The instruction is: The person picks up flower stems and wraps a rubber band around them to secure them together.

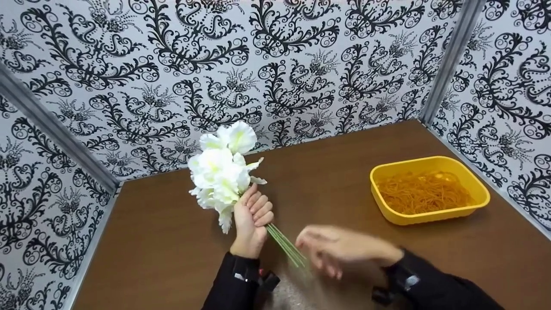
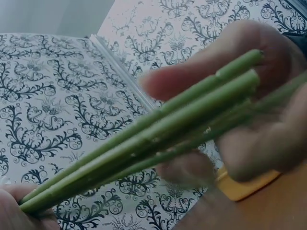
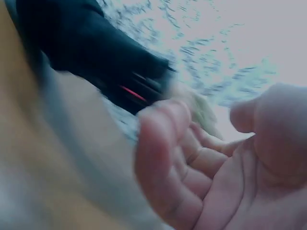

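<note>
Head view: my left hand point(image 1: 252, 219) grips a bunch of white flowers point(image 1: 224, 172) around the stems point(image 1: 286, 245), blooms pointing to 11 o'clock and stem ends to 5 o'clock above the brown table point(image 1: 172, 241), while my right hand point(image 1: 340, 249), blurred, sits at the stem ends with loosely curled fingers holding nothing I can make out; a yellow tray point(image 1: 430, 215) of rubber bands lies at 3 o'clock. Left wrist view: the stems point(image 2: 158, 139) fan apart toward my right hand point(image 2: 259, 110), so a slack grip could let one slip out. Right wrist view: my right hand point(image 3: 216, 167) shows a half-open, empty palm, too blurred for more.
</note>
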Demonstrator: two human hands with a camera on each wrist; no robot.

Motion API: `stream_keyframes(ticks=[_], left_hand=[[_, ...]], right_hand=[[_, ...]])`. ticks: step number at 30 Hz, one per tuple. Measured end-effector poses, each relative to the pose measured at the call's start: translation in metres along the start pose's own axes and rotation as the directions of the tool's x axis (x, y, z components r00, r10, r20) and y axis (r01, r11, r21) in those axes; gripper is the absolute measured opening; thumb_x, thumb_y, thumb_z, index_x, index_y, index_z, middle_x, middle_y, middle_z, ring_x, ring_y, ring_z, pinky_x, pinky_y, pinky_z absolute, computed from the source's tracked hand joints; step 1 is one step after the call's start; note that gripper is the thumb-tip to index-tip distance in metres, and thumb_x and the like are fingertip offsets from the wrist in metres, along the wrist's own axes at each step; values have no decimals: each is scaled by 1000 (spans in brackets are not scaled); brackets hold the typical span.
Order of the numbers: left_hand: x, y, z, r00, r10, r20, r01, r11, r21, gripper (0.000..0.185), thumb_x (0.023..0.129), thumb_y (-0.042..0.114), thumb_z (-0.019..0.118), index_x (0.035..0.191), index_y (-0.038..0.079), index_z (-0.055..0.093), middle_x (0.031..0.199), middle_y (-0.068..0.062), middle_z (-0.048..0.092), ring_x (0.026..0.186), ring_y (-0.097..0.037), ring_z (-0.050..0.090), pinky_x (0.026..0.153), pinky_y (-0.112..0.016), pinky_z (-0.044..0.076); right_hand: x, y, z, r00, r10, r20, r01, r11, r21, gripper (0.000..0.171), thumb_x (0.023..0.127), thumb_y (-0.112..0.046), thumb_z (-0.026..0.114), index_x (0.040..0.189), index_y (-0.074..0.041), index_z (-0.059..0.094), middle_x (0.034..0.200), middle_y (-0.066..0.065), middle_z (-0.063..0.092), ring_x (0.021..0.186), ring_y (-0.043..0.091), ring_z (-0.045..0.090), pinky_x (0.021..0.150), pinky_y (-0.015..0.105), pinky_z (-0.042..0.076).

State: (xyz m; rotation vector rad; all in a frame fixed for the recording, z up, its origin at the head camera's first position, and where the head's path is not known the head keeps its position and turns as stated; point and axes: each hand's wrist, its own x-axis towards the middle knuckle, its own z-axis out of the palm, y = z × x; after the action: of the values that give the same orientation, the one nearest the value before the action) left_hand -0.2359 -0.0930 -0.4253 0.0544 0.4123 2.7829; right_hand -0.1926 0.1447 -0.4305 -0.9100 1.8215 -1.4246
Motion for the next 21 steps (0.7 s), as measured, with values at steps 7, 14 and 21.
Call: stream_keyframes(ticks=[7, 14, 21], left_hand=[[-5, 7, 5, 997, -10, 73, 12, 999, -30, 51, 111, 27, 26, 62, 20, 18, 54, 11, 12, 43, -2, 6, 36, -14, 10], [-5, 8, 6, 998, -7, 61, 9, 999, -40, 51, 111, 26, 28, 61, 20, 20, 53, 11, 14, 43, -2, 7, 35, -14, 9], [-5, 8, 6, 1000, -1, 30, 3, 999, -36, 54, 111, 26, 29, 58, 20, 26, 53, 11, 15, 43, -2, 8, 35, -14, 10]], right_hand=[[-46, -26, -70, 920, -147, -362, 19, 943, -333, 19, 109, -26, 49, 122, -16, 60, 78, 13, 62, 60, 22, 63, 53, 43, 59], [-81, -8, -129, 790, -115, -603, -284, 802, -526, 29, 107, -33, 53, 119, -9, 65, 81, 8, 65, 63, 24, 62, 60, 37, 55], [-93, 44, -166, 761, -29, -648, -525, 560, -642, 29, 102, -23, 62, 118, 1, 66, 104, 19, 71, 91, 38, 67, 82, 60, 52]])
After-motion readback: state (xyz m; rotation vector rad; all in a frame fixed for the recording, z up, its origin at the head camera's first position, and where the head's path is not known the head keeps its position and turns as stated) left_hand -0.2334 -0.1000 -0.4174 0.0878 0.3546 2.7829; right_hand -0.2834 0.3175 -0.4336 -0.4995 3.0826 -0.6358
